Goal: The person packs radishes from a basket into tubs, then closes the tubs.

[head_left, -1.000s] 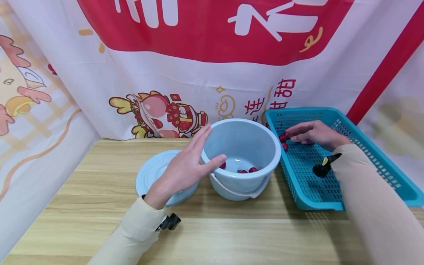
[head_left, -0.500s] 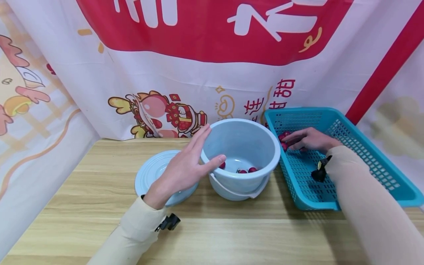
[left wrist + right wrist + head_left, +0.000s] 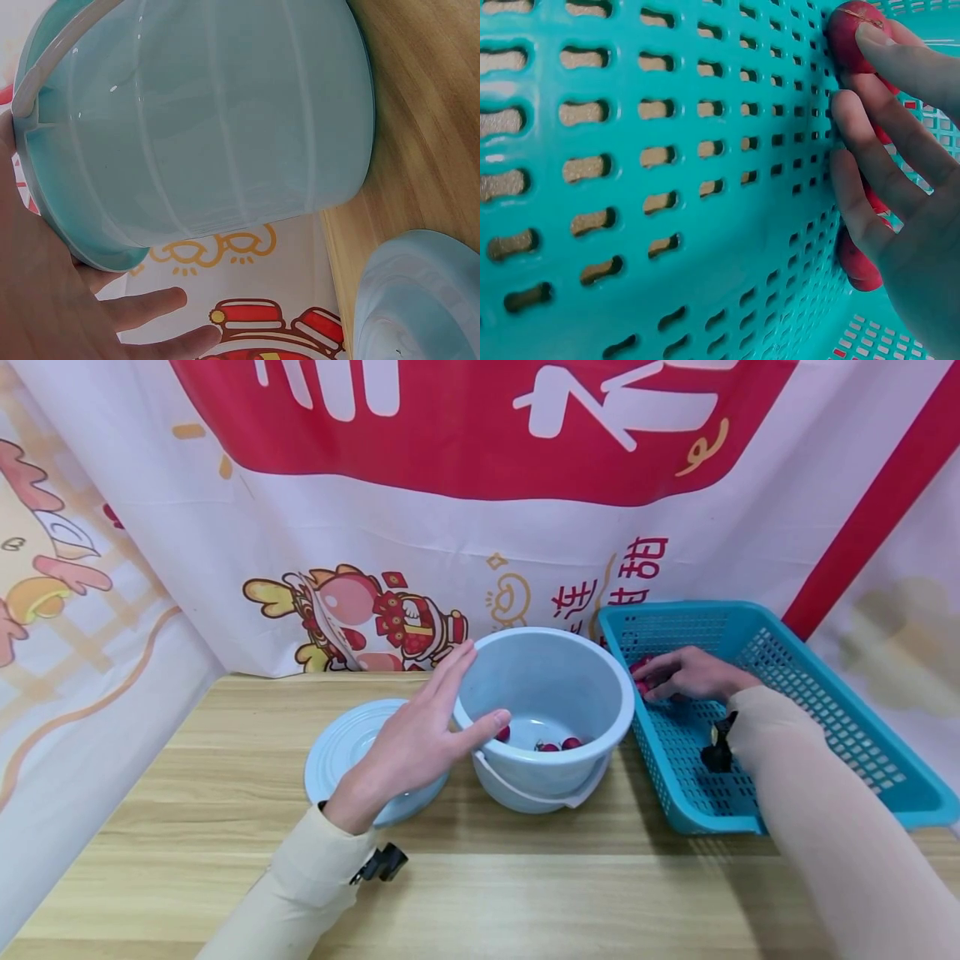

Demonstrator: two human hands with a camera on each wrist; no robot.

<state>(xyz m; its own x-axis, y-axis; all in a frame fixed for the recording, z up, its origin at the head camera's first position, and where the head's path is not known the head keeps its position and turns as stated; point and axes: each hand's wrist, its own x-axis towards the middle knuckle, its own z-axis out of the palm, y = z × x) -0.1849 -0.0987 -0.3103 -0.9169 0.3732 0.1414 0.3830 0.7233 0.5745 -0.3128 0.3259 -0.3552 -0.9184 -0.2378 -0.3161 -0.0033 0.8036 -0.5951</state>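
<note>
My left hand rests at the left rim of a light blue bucket, thumb over the rim and fingers held straight. Inside the bucket lie a few small red radishes. To the right, my right hand reaches into a teal plastic basket. In the right wrist view its thumb and index finger pinch a red radish close to the perforated basket surface. More radishes lie behind the other fingers, partly hidden by them.
A light blue lid lies on the wooden table left of the bucket, partly under my left hand. The bucket's handle hangs down in front. A printed cloth hangs behind the table.
My right hand has shifted slightly left and down within the basket, its fingers drawing in on the radishes at the left side. The left hand and bucket stay in place.
</note>
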